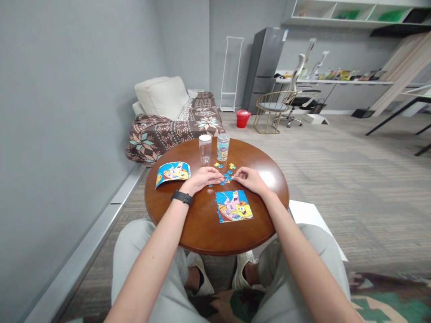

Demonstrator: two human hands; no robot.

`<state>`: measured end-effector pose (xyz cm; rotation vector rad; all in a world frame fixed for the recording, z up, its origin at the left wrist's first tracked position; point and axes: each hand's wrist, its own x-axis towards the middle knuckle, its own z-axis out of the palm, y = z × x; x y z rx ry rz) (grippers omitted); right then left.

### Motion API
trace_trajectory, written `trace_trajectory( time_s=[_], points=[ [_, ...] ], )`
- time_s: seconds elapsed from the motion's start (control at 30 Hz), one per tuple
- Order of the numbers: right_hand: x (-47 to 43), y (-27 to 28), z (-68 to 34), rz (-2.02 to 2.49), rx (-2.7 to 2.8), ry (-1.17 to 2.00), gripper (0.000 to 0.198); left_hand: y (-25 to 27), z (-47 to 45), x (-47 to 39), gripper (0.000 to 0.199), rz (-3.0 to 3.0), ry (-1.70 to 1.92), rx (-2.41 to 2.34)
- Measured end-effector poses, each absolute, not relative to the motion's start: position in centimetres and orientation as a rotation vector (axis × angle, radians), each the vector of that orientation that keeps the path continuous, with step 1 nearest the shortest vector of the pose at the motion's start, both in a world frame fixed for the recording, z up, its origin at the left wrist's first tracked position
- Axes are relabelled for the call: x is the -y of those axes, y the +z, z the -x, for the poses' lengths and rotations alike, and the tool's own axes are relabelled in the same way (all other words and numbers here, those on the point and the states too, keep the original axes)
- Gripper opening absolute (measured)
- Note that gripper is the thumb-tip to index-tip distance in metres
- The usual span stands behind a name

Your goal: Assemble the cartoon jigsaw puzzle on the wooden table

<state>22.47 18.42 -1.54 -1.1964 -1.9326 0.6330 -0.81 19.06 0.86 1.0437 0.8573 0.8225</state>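
Note:
Loose blue and yellow jigsaw puzzle pieces point(228, 175) lie scattered around the middle of the round table. My left hand point(204, 178), with a black watch on its wrist, reaches in from their left side, fingers stretched out and tips beside the pieces. From the right comes my right hand point(249, 179), thumb and forefinger pinched together at the edge of the pieces; what looks like a small puzzle piece is between them, largely hidden. Nearer me lies an assembled cartoon jigsaw puzzle point(234, 206), its left edge showing knobbly piece outlines.
A curved picture sheet point(173, 173) rests at the table's left. Behind the pieces stand a clear jar point(205, 150) with a white lid and a printed canister point(222, 148). The wooden table point(198, 229) is edged by my knees. A covered sofa point(171, 121) stands beyond.

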Motion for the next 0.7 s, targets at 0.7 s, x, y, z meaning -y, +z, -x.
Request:
trace_trajectory(
  time_s=[0.7],
  points=[
    [-18.6,-1.8,-22.6,1.094,1.886,0.723,0.016,1.5,0.4,-19.0,0.004,-1.074,0.793,-0.983]
  ],
)
